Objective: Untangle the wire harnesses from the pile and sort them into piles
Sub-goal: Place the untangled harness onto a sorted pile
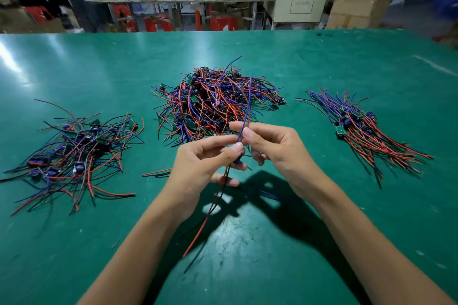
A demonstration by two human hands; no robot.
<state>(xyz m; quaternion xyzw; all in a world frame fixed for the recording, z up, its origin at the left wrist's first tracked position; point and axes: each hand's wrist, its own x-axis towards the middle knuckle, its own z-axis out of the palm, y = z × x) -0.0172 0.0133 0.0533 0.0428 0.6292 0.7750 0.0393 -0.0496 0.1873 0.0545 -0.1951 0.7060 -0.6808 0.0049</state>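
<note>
Green desk: broad work surface filling most of the head view; its far edge runs across the upper part of the view, with cluttered benches, red stools and cardboard boxes blurred beyond.

Central pile: largest heap of wire harnesses, red, blue and black leads thickly tangled with small green circuit boards, lying mid-desk toward the far edge, just beyond both hands.

Left pile: loose, spread heap of the same harnesses, leads pointing in many directions, toward the desk's left edge, well apart from the central pile.

Right pile: smaller, tidier group toward the desk's right edge; harnesses lie roughly parallel, boards gathered near the middle, blue leads fanning toward the far edge and red and black leads fanning toward the near right.

Left hand: raised above the desk in front of the central pile; thumb and forefinger pinch the held harness, remaining fingers curled beneath it.

Right hand: raised just beside the left hand, fingertips nearly meeting it; thumb and forefinger pinch the blue lead of the same harness, other fingers loosely curled.

Held harness: single harness between the two hands; blue lead rises toward the far edge, red and black leads hang down toward the near edge, clear of the desk.

Stray lead: short red and black piece lying on the desk just left of the left hand.
</note>
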